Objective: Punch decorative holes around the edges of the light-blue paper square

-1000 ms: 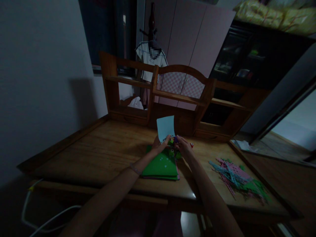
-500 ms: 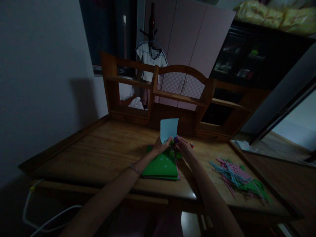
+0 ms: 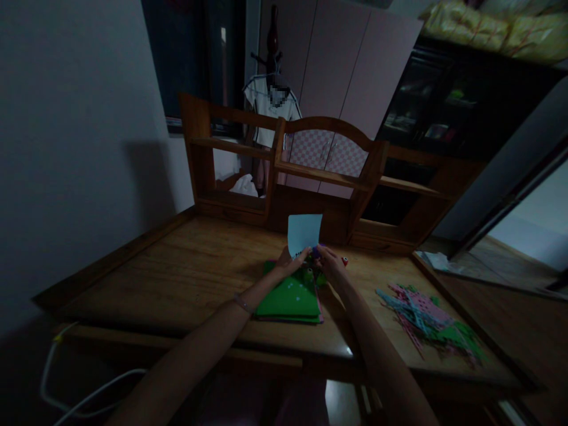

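Observation:
My left hand point(image 3: 293, 263) is closed on the lower edge of a light blue sheet of paper point(image 3: 304, 232), which stands up and curves slightly. A row of small dark marks or holes runs along that lower edge. My right hand point(image 3: 331, 260) is closed on a small purple object point(image 3: 316, 251) at the sheet's lower right corner; its kind is too dark and small to make out. Below both hands lies a stack of green paper point(image 3: 288, 302) with pale specks on it. A green object with a round eye-like spot point(image 3: 309, 273) sits beneath my fingers, partly hidden.
A heap of pink, blue and green paper strips point(image 3: 430, 322) lies on the right of the wooden desk point(image 3: 177, 266). Just beyond my right hand is a small red object with an eye-like spot point(image 3: 345, 261). A wooden shelf unit point(image 3: 323, 171) rises along the back edge.
The blue sheet has shifted very slightly, its top edge now a little lower and farther right. Both hands keep nearly the same place and grip.

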`<state>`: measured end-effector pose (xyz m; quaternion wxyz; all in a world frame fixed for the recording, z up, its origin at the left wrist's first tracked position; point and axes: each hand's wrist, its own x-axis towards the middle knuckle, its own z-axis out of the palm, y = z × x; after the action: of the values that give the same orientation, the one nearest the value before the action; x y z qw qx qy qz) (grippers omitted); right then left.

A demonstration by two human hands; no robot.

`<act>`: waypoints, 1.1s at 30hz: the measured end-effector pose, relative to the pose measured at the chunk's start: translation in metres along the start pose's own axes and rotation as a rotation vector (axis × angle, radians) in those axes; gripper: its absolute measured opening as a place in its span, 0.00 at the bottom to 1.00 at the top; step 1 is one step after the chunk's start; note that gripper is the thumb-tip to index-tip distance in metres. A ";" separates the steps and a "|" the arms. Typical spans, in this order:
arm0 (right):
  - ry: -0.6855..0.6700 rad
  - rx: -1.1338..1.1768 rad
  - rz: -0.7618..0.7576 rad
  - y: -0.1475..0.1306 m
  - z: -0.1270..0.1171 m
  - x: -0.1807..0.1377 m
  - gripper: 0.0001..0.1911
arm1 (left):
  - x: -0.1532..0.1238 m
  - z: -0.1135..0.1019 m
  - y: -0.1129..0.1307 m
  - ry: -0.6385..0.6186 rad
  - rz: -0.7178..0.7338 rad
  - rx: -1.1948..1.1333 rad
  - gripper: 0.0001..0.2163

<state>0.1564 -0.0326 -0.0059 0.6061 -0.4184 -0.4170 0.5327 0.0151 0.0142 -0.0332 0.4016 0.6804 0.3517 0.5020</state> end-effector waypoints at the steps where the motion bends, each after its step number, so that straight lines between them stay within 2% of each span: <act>1: -0.004 -0.001 0.002 0.000 0.000 0.000 0.17 | 0.000 0.000 0.000 0.003 0.007 0.001 0.17; 11: 0.007 -0.034 -0.004 0.000 -0.001 0.000 0.18 | 0.002 0.002 -0.004 -0.032 0.006 -0.008 0.18; 28: -0.006 -0.014 0.002 0.005 -0.006 0.003 0.15 | -0.003 0.000 0.005 -0.071 0.046 -0.003 0.17; 33: -0.011 -0.038 -0.025 0.003 -0.006 0.001 0.15 | -0.007 0.000 0.009 -0.076 0.008 -0.051 0.17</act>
<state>0.1616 -0.0313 -0.0102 0.6023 -0.4218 -0.4356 0.5193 0.0145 0.0047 -0.0282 0.4302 0.6899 0.3206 0.4860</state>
